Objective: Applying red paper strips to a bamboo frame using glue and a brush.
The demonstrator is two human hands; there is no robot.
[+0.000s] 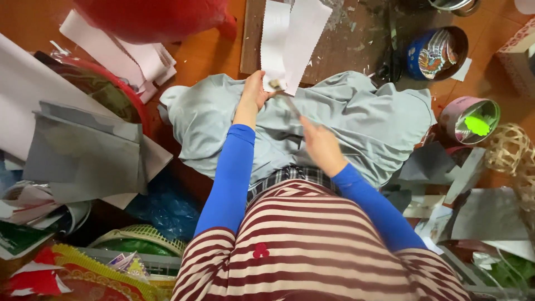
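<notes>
The left hand (253, 92) pinches the lower edge of a white paper strip (290, 39), which hangs over a grey cloth (362, 120) spread on the person's lap. The strip runs up and away from the hand, across a paint-spattered board (356, 33). The right hand (320, 145) is clenched around a thin tool (285, 99), a brush by the look of it; its pale tip touches the strip just beside the left thumb. Both arms wear blue sleeves (228, 178).

About the lap lie 2 open tins: a blue tin (437, 53) near the board and a pink tin (469, 118) with a bright green scrap inside. Grey sheets (83, 150) are stacked well to the left, and a wicker ball (508, 149) sits by the pink tin.
</notes>
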